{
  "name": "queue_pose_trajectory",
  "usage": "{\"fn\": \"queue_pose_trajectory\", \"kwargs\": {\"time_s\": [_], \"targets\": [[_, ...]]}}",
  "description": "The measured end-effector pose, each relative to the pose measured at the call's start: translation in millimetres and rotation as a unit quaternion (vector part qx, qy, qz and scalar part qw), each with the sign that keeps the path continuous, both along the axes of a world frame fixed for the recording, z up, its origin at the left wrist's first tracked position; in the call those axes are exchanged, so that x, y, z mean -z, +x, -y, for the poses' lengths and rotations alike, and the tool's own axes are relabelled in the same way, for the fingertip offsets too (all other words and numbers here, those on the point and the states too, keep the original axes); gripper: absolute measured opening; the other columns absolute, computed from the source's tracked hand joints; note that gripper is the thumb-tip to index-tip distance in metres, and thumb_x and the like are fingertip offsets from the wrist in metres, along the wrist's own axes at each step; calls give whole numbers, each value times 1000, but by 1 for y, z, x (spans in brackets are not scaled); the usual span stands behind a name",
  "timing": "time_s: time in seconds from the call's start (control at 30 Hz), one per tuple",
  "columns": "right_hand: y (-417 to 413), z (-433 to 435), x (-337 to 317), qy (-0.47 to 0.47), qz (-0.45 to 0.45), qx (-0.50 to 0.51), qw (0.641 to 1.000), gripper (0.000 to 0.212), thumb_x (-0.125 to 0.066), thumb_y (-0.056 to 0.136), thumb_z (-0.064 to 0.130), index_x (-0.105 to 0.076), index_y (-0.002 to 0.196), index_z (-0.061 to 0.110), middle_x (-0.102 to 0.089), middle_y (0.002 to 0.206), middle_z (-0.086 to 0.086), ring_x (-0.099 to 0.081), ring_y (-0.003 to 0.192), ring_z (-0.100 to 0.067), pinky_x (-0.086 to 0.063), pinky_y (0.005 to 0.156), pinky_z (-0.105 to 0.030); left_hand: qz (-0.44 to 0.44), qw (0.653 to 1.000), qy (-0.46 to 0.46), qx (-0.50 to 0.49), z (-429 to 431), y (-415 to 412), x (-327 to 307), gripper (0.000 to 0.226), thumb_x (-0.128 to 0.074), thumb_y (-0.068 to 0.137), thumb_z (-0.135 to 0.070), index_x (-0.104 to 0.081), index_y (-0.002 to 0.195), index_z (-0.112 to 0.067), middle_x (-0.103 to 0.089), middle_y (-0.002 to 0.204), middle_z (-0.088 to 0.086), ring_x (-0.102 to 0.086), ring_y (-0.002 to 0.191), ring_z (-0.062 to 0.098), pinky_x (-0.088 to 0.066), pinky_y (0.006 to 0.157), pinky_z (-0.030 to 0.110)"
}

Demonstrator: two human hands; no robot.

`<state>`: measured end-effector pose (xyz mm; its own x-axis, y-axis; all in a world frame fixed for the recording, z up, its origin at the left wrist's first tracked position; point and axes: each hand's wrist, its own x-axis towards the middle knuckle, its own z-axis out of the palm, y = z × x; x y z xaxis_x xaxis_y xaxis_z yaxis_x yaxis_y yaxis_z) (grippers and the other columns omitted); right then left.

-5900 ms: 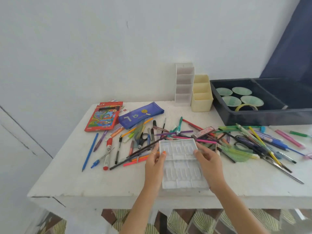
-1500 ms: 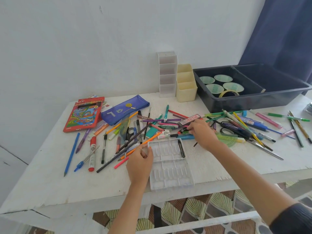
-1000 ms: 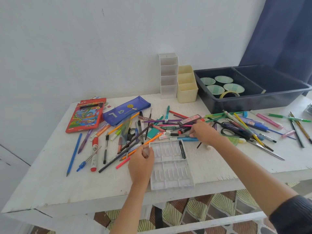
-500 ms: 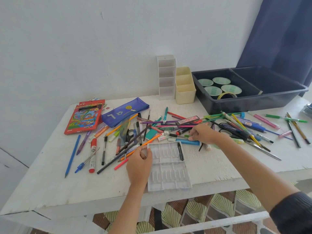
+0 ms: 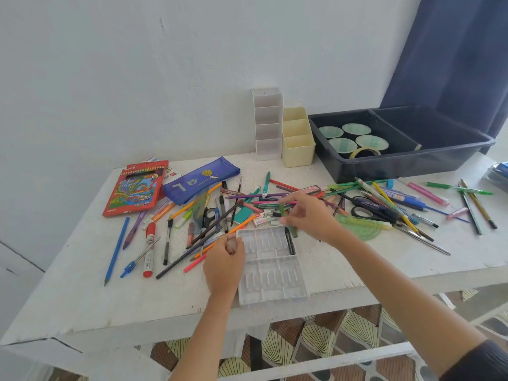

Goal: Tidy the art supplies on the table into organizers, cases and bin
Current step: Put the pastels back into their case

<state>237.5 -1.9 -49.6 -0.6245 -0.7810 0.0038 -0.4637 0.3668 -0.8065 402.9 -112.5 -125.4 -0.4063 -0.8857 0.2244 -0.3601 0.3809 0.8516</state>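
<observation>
Now lifted, right hand (image 5: 308,215) apparently pinching marker (image 5: 293,231)

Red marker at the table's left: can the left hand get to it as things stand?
Probably yes: only flat pencils lie between the red marker and the left hand, though it holds the tray's corner.
</observation>
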Motion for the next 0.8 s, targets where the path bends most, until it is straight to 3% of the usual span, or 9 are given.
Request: {"fn": "queue_pose_trajectory", "kwargs": {"time_s": [0.1, 0.17, 0.27, 0.33, 0.5, 0.7, 0.8], "targets": [[13, 0, 14, -13, 65, 27, 997, 36, -77, 75, 12, -60, 107, 11, -65, 78, -16, -63, 60, -16, -54, 54, -20, 2, 1000, -9, 0, 0, 0, 0, 12, -57, 91, -21, -66, 97, -17, -39, 52, -4, -38, 46, 6, -38, 46, 12], [17, 0, 23, -19, 89, 63, 994, 37, -80, 72, 15, -60, 103, 11, -60, 69, -7, -61, 56, -13, -51, 50, -19, 0, 1000, -10, 1, 0, 1, 0, 12, -57, 91, -21, -66, 97, -17, -38, 52, -5, -39, 45, 6, -37, 46, 12], [19, -2, 32, 12, 3, 84, 996, 37, -81, 70, 28, -60, 99, 17, -61, 66, 1, -57, 59, -7, -39, 53, -18, 3, 1000, -8, -3, 0, 0, 0, 15, -56, 91, -22, -67, 99, -15, -39, 52, -6, -41, 46, 5, -34, 48, 14], [21, -6, 35, 19, -8, 82, 996, 40, -79, 72, 28, -58, 105, 18, -62, 70, 2, -56, 65, -6, -35, 56, -17, 3, 1000, -8, -4, 0, 0, 0, 17, -56, 91, -22, -67, 101, -14, -39, 51, -6, -41, 46, 6, -37, 49, 18], [24, -8, 41, 59, -76, 44, 994, 58, -77, 74, 33, -53, 127, 24, -58, 90, 2, -54, 88, -13, -39, 71, -24, 6, 1000, -15, -4, 0, 0, 0, 18, -56, 91, -23, -67, 104, -15, -39, 51, -7, -41, 47, 6, -33, 47, 17], [31, -9, 42, 103, -178, 11, 979, 53, -64, 84, 39, -50, 134, 27, -45, 100, 3, -44, 98, -14, -45, 77, -31, 10, 1000, -20, -2, -1, 0, 0, 19, -56, 92, -23, -67, 104, -14, -38, 52, -6, -39, 46, 7, -37, 46, 20], [29, -9, 40, 131, -174, 5, 976, 54, -63, 83, 44, -50, 133, 31, -37, 101, 4, -36, 107, -16, -42, 82, -30, 5, 1000, -20, -1, -2, 1, -1, 20, -56, 91, -23, -67, 103, -13, -38, 50, -7, -39, 45, 6, -39, 47, 24]]}}
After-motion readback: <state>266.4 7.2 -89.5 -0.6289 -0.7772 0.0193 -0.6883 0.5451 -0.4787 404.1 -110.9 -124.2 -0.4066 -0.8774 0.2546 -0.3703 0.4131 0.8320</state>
